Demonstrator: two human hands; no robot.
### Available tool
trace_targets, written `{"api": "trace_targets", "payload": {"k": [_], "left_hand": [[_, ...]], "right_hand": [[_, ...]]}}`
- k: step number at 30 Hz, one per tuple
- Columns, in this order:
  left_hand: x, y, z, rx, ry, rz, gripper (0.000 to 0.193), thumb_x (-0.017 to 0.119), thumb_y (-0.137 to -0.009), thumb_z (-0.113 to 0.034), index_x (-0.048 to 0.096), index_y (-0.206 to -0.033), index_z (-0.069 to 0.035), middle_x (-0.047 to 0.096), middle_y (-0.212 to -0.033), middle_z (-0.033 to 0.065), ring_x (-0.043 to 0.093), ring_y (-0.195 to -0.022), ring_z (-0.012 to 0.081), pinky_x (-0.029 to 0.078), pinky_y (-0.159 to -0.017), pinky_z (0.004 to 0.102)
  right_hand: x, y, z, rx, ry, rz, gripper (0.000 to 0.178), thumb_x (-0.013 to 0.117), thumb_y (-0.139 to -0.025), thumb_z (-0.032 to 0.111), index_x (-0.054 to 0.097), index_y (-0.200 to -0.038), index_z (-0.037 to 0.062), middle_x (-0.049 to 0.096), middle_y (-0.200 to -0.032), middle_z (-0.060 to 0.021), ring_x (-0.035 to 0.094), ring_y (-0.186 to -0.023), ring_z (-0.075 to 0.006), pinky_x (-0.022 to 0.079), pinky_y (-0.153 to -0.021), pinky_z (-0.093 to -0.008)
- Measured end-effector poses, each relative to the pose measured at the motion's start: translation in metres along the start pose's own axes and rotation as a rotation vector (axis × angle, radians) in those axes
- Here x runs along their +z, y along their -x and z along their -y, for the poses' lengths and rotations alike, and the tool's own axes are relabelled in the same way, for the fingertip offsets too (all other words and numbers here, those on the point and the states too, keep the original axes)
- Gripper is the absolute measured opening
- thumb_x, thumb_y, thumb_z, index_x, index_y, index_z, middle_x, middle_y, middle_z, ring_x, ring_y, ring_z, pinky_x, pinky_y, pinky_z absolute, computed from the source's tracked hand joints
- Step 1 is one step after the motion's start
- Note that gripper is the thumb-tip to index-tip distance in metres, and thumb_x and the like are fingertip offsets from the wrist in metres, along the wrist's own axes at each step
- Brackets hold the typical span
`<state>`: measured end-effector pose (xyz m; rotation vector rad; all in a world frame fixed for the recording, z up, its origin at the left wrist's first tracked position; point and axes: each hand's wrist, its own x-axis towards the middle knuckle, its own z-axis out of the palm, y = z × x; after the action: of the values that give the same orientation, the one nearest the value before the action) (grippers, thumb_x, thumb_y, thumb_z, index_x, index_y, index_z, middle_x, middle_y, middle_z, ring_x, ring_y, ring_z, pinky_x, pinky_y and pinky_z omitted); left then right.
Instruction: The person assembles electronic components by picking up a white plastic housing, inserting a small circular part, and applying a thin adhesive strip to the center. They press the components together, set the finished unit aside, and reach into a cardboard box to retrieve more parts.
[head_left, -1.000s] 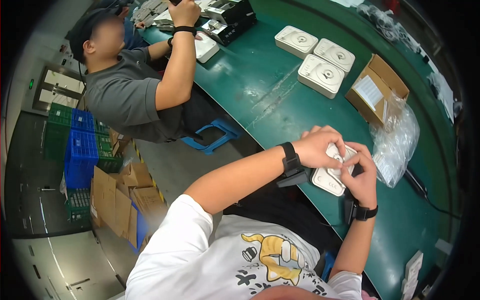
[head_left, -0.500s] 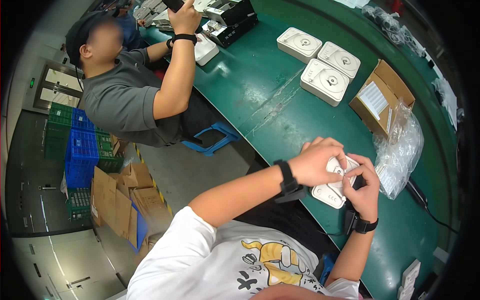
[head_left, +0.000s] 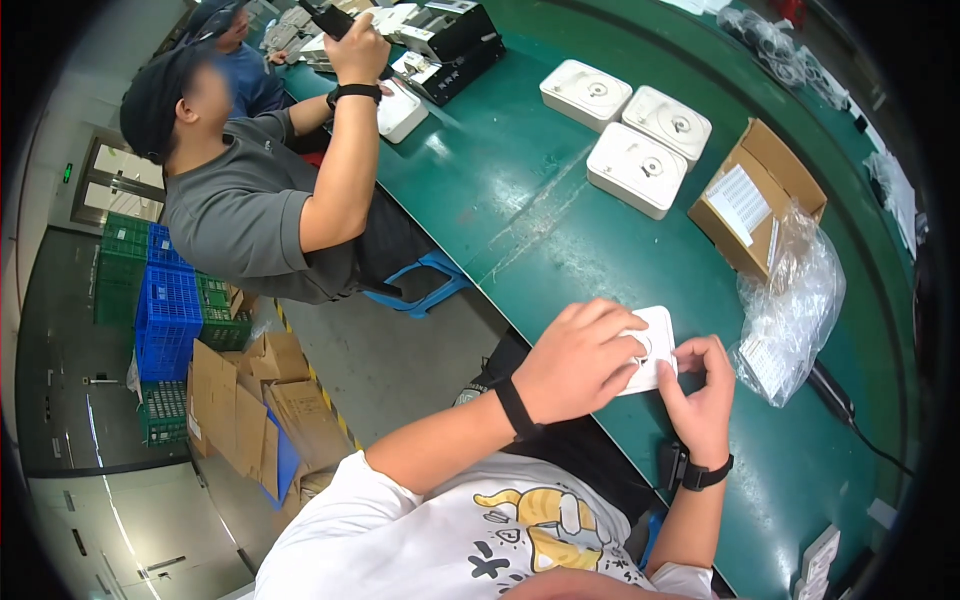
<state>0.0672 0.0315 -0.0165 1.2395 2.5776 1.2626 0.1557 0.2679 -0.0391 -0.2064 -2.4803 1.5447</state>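
Just above the green table edge I hold a small white panel (head_left: 656, 322) with rounded corners and a round disc at its middle, much like the top of a record player. My left hand (head_left: 585, 362) lies over its left side, fingers bent onto the disc area. With thumb and fingers, my right hand (head_left: 704, 395) grips its right edge. My left fingers hide part of the disc. Whether the panel is a bare cover or a whole unit I cannot tell.
Three white record-player-like units (head_left: 640, 168) stand together farther back. To the right are an open cardboard box (head_left: 765, 195), clear plastic bags (head_left: 797, 310) and a black corded tool (head_left: 831, 392). A co-worker (head_left: 250, 200) sits at the left, raising a dark device. White parts (head_left: 818, 562) lie lower right.
The panel has turned in my hands and moved slightly left and up. My left hand has shifted left and my right hand has moved from the panel's face to its right edge.
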Motion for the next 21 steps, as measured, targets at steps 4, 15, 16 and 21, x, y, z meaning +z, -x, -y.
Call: {"api": "trace_targets", "payload": {"k": [4, 15, 16, 21], "left_hand": [[-0.009, -0.02, -0.004, 0.11, -0.225, 0.069, 0.015, 0.089, -0.088, -0.011, 0.079, -0.099, -0.011, 0.081, -0.127, 0.0056, 0.074, -0.124, 0.0367, 0.061, -0.103, 0.0498], [0.021, -0.013, -0.002, 0.118, -0.214, -0.144, 0.025, 0.091, -0.077, 0.003, 0.075, -0.092, -0.008, 0.086, -0.123, 0.0063, 0.08, -0.123, 0.0392, 0.068, -0.098, 0.0471], [0.022, -0.012, -0.003, 0.106, -0.216, -0.153, 0.025, 0.091, -0.077, 0.004, 0.075, -0.092, -0.008, 0.086, -0.122, 0.0063, 0.08, -0.122, 0.0392, 0.068, -0.097, 0.0473], [0.016, -0.014, -0.008, 0.045, -0.177, -0.124, 0.025, 0.091, -0.076, 0.004, 0.076, -0.092, -0.008, 0.085, -0.119, 0.0063, 0.078, -0.123, 0.0398, 0.066, -0.099, 0.0484]], "right_hand": [[0.0, -0.011, -0.006, -0.076, -0.034, 0.005, 0.02, 0.087, -0.095, 0.004, 0.069, -0.104, 0.0035, 0.064, -0.096, -0.0052, 0.064, -0.086, -0.0173, 0.053, -0.082, -0.0317], [0.002, -0.011, -0.004, -0.038, -0.117, 0.02, 0.014, 0.087, -0.099, 0.004, 0.076, -0.107, 0.0034, 0.073, -0.103, -0.004, 0.068, -0.091, -0.014, 0.055, -0.084, -0.03], [0.001, -0.01, -0.004, -0.04, -0.119, 0.021, 0.014, 0.087, -0.099, 0.004, 0.076, -0.107, 0.0034, 0.073, -0.103, -0.004, 0.068, -0.091, -0.014, 0.055, -0.084, -0.03], [0.002, -0.009, -0.003, -0.032, -0.136, 0.026, 0.014, 0.087, -0.098, 0.003, 0.075, -0.107, 0.0035, 0.072, -0.102, -0.0035, 0.067, -0.09, -0.0141, 0.055, -0.084, -0.0302]]}}
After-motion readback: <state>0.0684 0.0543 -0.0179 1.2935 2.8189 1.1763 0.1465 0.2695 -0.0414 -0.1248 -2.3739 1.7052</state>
